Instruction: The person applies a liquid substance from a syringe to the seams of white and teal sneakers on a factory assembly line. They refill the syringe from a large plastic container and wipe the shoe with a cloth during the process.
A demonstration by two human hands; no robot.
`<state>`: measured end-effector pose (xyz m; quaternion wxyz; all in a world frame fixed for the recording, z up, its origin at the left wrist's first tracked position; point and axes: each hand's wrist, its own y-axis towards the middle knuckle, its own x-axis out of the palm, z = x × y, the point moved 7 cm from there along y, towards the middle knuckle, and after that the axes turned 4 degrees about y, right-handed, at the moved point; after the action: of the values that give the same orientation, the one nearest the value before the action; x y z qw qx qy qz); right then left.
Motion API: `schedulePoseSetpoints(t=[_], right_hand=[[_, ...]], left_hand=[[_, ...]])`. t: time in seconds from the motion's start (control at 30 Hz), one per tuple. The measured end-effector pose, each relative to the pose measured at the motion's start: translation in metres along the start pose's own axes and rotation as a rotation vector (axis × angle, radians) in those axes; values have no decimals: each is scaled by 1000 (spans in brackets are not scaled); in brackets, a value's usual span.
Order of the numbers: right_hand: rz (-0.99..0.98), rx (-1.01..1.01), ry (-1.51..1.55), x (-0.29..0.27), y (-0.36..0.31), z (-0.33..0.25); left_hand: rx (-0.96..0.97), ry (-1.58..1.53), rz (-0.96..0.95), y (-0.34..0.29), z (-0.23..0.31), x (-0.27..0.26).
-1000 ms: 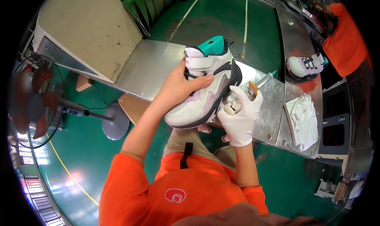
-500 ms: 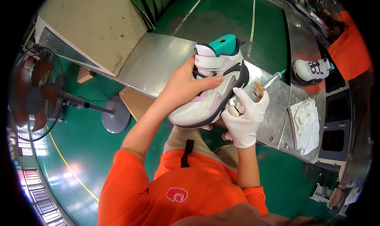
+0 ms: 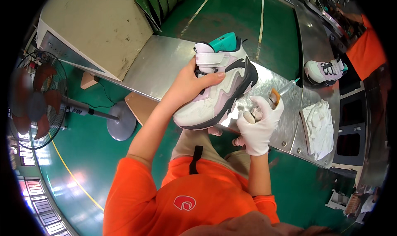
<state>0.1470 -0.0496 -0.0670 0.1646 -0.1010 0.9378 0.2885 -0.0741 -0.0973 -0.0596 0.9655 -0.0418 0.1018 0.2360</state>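
My bare left hand grips a white, pink and grey sneaker across its upper, near the strap. A teal shoe last sticks out of the sneaker's collar. The shoe is tilted, so its dark midsole side faces my right hand. My right hand, in a white glove, is closed around a clear syringe with a green tip pointing away from me. Something orange-yellow wraps a finger beside the barrel. A small gap separates this hand from the sole.
A metal bench runs beneath the shoe. White cloth lies at right, and another sneaker stands beyond it. A large beige box sits at left, near a standing fan. Another person's orange sleeve shows at far right.
The sneaker has shifted slightly left and rolled, showing more of its sole edge. My right hand has drawn a little right and away from it with the syringe.
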Motion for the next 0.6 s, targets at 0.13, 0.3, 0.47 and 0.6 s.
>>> schedulePoseSetpoints(t=[0.13,0.3,0.47,0.6], right_hand=[[-44,120,83,1,-3,0],[-33,53,81,2,2,-1],[-72,-37,-55,8,8,-5],[-92,10,-66,10,10,-8]], left_hand=[[-7,-34,12,-1,1,-1],[6,-26,-1,0,6,2],[8,22,3,-4,11,2],[6,18,-6,-3,7,6]])
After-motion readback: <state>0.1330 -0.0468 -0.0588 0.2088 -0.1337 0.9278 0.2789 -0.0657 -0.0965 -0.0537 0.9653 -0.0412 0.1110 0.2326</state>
